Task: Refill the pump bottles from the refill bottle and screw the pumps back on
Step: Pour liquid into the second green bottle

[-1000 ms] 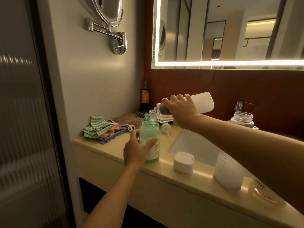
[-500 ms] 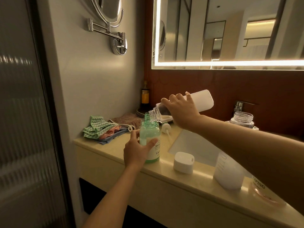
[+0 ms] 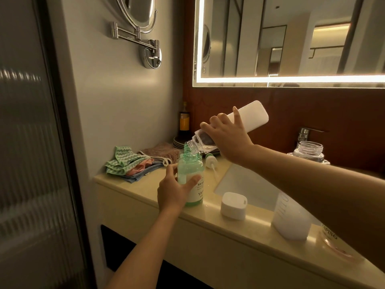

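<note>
A green pump bottle (image 3: 192, 167) stands uncapped on the counter (image 3: 145, 188), and my left hand (image 3: 174, 189) grips its lower body. My right hand (image 3: 228, 135) holds the white refill bottle (image 3: 251, 116) tilted steeply, its clear neck over the green bottle's mouth. The green bottle's pump (image 3: 210, 162) lies on the counter behind it. A white cap (image 3: 233, 205) rests near the front edge. A clear open bottle (image 3: 309, 152) stands at the back by the tap. A pink bottle (image 3: 333, 239) sits at the far right, mostly hidden by my forearm.
A white measuring cup (image 3: 290, 220) stands on the front ledge beside the sink basin (image 3: 245, 184). Folded cloths (image 3: 133, 163) are piled at the left end. A dark bottle (image 3: 184, 122) and stacked plates (image 3: 179, 141) stand in the corner. The tap (image 3: 305, 132) is at the back.
My right hand has raised the base of the refill bottle, tilting it more steeply over the green bottle. The left hand and green bottle have stayed put.
</note>
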A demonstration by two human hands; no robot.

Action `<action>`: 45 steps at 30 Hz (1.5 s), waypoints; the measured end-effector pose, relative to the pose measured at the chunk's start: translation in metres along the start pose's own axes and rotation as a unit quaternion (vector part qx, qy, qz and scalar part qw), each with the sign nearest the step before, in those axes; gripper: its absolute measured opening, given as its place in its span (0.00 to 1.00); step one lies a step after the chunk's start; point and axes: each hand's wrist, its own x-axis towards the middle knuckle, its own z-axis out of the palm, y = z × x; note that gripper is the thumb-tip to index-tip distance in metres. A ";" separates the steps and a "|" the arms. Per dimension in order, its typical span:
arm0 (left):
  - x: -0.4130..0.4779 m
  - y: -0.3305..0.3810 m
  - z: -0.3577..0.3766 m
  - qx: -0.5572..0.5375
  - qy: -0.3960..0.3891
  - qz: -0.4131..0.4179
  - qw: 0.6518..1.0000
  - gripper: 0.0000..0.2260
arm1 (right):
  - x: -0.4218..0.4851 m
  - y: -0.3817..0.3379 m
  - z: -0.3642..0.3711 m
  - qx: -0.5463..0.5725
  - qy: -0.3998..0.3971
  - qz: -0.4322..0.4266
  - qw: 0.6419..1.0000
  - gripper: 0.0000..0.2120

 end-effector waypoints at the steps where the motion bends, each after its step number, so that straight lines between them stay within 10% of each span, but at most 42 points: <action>1: 0.000 0.000 0.000 -0.002 0.001 0.000 1.000 0.30 | 0.000 0.000 -0.001 -0.005 0.001 -0.003 1.000 0.29; 19: 0.003 -0.003 -0.002 -0.003 -0.013 0.010 1.000 0.31 | 0.001 0.000 0.007 -0.135 0.056 -0.008 0.989 0.35; 26: 0.010 -0.007 -0.001 -0.005 -0.004 0.008 1.000 0.31 | 0.001 -0.006 0.016 0.117 0.021 0.093 0.989 0.28; 32: 0.022 -0.013 -0.003 -0.004 0.004 0.002 1.000 0.30 | 0.011 -0.007 0.021 0.382 0.024 0.199 0.902 0.33; 39: 0.039 -0.016 -0.009 0.010 -0.006 -0.019 1.000 0.27 | 0.004 -0.028 0.020 0.669 0.032 0.271 0.692 0.34; 45: 0.044 -0.020 -0.012 0.002 -0.039 -0.011 0.999 0.30 | -0.015 -0.045 0.034 0.694 -0.020 0.310 0.650 0.36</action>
